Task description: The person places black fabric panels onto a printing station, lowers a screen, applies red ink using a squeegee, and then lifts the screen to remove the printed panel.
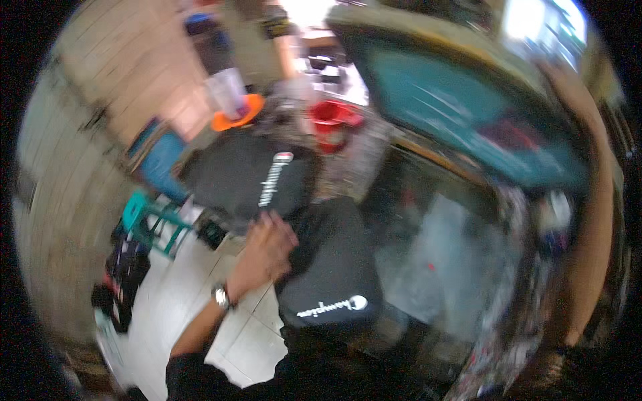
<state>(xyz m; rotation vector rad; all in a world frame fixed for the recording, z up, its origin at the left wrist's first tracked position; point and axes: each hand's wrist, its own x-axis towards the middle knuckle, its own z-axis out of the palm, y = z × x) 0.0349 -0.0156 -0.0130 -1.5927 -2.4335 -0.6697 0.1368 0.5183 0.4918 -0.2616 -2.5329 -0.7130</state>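
Observation:
My left hand [267, 250], with a watch [221, 297] on its wrist, is over the meeting edges of two black cloth pieces, its fingers smeared by motion. The farther black cloth piece [234, 177] and the nearer black cloth piece [334, 260] each bear white lettering with a small emblem. Whether my fingers pinch the cloth cannot be made out. At the upper right my right hand [558, 83] grips the edge of a tilted screen-printing frame [428, 40]. Its teal mesh [441, 100] carries a dark red patch. Beneath the raised frame lies a dark, stained board [441, 260].
A red pail [331, 123] stands behind the cloth, beside an orange dish [239, 112] with a pale container [227, 90]. On the left are a green stool [157, 220] and a blue bin [160, 160]. A white bottle [558, 210] is near my right forearm.

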